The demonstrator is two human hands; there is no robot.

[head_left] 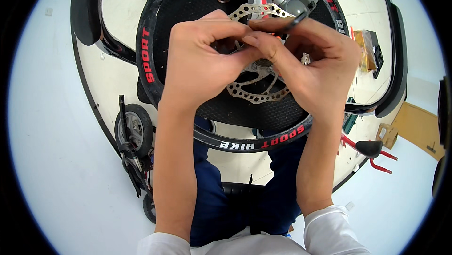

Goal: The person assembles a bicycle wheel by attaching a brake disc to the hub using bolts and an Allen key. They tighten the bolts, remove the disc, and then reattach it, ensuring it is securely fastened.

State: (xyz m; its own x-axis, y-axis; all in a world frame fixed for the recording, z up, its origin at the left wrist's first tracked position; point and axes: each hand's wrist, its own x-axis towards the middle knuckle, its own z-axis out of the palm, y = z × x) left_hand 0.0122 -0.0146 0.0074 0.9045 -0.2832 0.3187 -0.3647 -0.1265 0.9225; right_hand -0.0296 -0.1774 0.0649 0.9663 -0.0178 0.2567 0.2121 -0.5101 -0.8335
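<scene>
My left hand (200, 59) and my right hand (322, 64) meet fingertip to fingertip above the middle of a black wheel rim (245, 145). Both are closed in a pinch. From the right hand's fingers sticks a slim dark tool (300, 18); its exact kind is hidden. A bit of orange-red shows between the fingertips, too small to name. Whatever the left fingers pinch is covered. Beneath the hands lies a silver brake disc (259, 97) with holes round its edge, its hub partly hidden. A small metal ring (223, 0) rests on the black textured surface inside the rim.
Black armrests flank the wheel on the left (87, 8) and right (400, 62). A small-wheeled frame (134, 130) stands at lower left. To the right are a red tube piece with a black end (368, 148), a cardboard box (387, 135) and a flat cardboard sheet (420, 128).
</scene>
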